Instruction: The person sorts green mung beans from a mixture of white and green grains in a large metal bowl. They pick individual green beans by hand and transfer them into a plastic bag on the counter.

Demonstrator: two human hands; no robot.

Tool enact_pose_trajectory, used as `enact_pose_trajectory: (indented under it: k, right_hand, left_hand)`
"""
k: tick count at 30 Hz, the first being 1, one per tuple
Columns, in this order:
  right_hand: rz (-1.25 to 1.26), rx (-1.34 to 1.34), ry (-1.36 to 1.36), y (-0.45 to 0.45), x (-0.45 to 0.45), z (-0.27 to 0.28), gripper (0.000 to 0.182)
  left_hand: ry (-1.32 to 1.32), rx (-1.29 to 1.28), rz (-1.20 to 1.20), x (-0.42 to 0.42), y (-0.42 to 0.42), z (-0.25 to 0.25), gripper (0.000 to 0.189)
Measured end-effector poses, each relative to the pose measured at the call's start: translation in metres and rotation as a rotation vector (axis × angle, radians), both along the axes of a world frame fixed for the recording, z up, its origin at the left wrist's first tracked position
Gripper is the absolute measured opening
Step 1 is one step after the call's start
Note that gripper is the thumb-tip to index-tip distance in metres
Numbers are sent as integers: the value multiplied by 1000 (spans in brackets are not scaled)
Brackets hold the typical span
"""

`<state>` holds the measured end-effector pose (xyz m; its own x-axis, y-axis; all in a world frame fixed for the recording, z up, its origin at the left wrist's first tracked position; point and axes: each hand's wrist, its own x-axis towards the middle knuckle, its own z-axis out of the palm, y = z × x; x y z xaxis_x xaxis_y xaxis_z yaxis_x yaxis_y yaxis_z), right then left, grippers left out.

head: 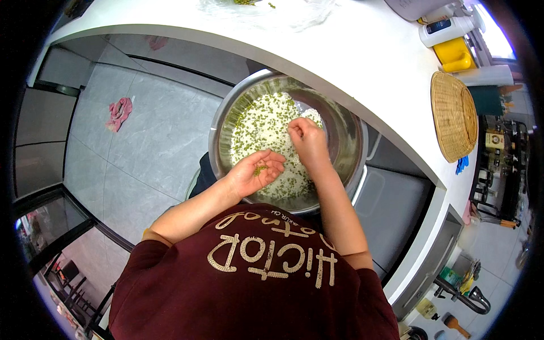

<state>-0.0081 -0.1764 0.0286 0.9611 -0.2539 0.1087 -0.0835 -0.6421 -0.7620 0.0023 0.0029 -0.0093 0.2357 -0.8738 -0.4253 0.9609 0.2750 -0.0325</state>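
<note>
A wide stainless steel basin (346,159) stands before me, below the counter edge. White rice grains mixed with green beans (265,123) cover much of its bottom. My left hand (257,172) is palm up over the near left part of the mix, its fingers loosely curled around a few green beans (260,170) lying in the palm. To the right, my right hand (309,140) hovers above the mix with thumb and fingertips pinched together. Whether a bean is between those fingertips is hidden. A small white heap of rice (312,114) lies just beyond it.
The white countertop (361,59) curves around the basin. On it are a clear plastic bag (272,17) with green beans, a wicker basket (452,117), a yellow container (457,55) and a white bottle (446,30). A pink cloth (120,114) lies on the tiled floor (157,127).
</note>
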Motion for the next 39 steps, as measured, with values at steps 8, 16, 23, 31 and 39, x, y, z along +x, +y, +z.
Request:
enact_pose_trajectory:
  k: [8,16,23,31,39]
  right_hand:
    - [30,-19,-21,-8,7,4,7]
    - [29,-122,35,-2,10,-7,9]
    - [13,82,29,0,-3,17,8]
    - [176,146,130,20,-22,45,12]
    - [-32,-235,83,-8,3,-2,12]
  left_hand:
    - [-21,8,-12,1,-1,2,37]
    - [-24,137,-5,1,-3,13,37]
    - [-8,115,-4,1,-2,9,36]
    - [-11,112,14,-1,-2,9,36]
    - [-67,109,-12,0,-2,11,34]
